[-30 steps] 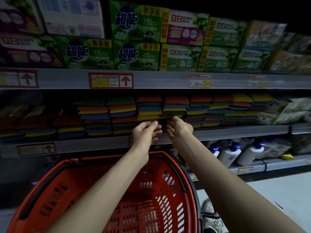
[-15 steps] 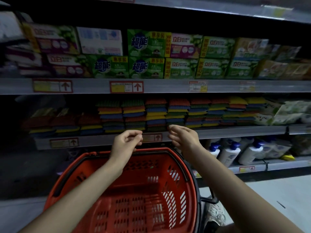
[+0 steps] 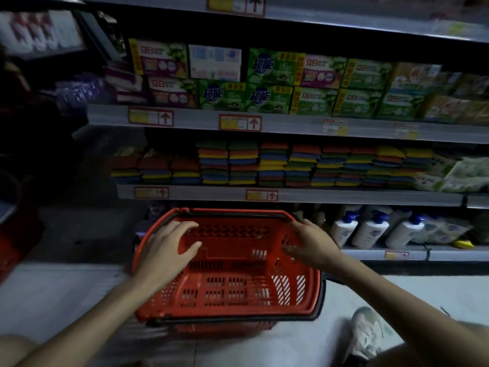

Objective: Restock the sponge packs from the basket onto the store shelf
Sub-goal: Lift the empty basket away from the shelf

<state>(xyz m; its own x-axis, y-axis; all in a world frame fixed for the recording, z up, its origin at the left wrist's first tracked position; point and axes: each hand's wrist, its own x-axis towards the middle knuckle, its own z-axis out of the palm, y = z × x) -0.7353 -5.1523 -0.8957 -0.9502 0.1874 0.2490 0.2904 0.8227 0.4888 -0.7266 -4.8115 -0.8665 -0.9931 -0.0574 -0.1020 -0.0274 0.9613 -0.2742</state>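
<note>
The sponge packs [image 3: 291,165] sit on the middle shelf [image 3: 330,198], lined up along its front edge in neat stacks. Each pack is a flat wad of scouring pads banded in red, yellow, blue and green. The stacks toward the shelf's left end are lower and sit in shadow. Those in the centre are taller and nearly reach the board above. At the right end they butt against pale green and white bags [image 3: 460,176].

Below the shelf, a red basket [image 3: 232,212] stands on the floor, its slotted walls and bottom in plain view. The left hand [image 3: 169,250] hovers at the basket's left rim, fingers spread and holding nothing. The right hand [image 3: 309,242] is at the right rim, fingers loosely apart and likewise holding nothing. I cannot tell whether either hand touches the plastic.

Green and purple soap boxes [image 3: 264,83] fill the shelf above, and white bottles [image 3: 370,230] with blue caps stand on the one below.
</note>
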